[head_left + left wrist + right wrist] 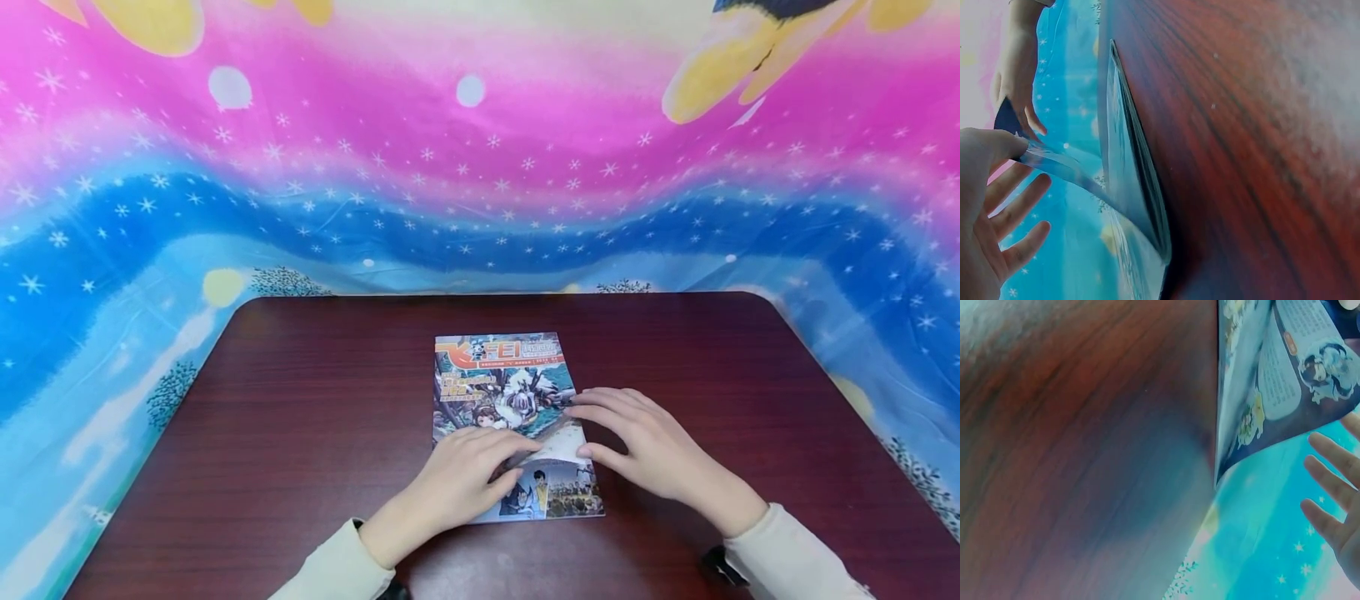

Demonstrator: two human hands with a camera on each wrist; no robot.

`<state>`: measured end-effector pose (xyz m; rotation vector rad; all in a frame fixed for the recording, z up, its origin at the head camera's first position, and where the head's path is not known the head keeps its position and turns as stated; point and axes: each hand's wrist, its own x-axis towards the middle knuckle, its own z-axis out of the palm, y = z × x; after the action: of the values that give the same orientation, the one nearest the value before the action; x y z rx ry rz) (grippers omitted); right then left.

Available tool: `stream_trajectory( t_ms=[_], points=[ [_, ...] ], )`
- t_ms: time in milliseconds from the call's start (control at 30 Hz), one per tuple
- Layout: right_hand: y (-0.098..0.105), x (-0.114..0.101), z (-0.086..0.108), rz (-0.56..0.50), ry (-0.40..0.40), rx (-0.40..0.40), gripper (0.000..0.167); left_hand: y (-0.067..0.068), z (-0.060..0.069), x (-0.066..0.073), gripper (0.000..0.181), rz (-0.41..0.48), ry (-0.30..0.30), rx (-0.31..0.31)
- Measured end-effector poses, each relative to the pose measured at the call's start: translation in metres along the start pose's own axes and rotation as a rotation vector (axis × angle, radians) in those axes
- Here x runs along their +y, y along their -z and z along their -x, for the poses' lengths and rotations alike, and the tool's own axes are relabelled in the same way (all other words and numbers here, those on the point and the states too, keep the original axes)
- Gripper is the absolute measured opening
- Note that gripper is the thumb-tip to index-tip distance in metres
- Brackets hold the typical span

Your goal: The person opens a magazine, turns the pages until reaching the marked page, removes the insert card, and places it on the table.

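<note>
An illustrated magazine (498, 398) with an orange title lies face up on the dark wooden table (315, 400). My left hand (453, 479) reaches over its lower left part. In the left wrist view, that hand's thumb (1000, 147) pinches a lifted, curved leaf (1079, 172) of the magazine; the other fingers spread behind. At the right edge is my right hand (652, 446), its fingertips at the cover. The right wrist view shows its fingers (1335, 478) spread beside the raised leaf, whose printed inner side (1285, 394) carries text and cartoon figures.
A pink and blue cloth (480, 208) with snowflakes hangs behind the table and down along its sides. Both forearms have pale sleeves (787, 550) with dark bands at the wrists.
</note>
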<state>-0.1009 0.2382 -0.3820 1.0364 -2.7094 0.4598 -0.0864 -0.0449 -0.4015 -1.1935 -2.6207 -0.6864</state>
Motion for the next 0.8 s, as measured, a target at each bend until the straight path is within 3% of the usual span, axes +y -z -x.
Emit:
stream_trajectory(
  t_ms=[267, 533, 800],
  points=[
    [0.016, 0.009, 0.003, -0.007, -0.017, 0.095, 0.044, 0.012, 0.006, -0.004, 0.038, -0.014, 0.03, 0.09],
    [0.009, 0.011, 0.011, 0.006, -0.02, 0.046, 0.042, 0.031, 0.024, -0.01, 0.055, -0.07, 0.097, 0.176],
    [-0.007, 0.009, 0.018, 0.025, -0.002, -0.008, 0.04, 0.044, 0.045, -0.015, 0.048, -0.109, 0.131, 0.383]
  ],
)
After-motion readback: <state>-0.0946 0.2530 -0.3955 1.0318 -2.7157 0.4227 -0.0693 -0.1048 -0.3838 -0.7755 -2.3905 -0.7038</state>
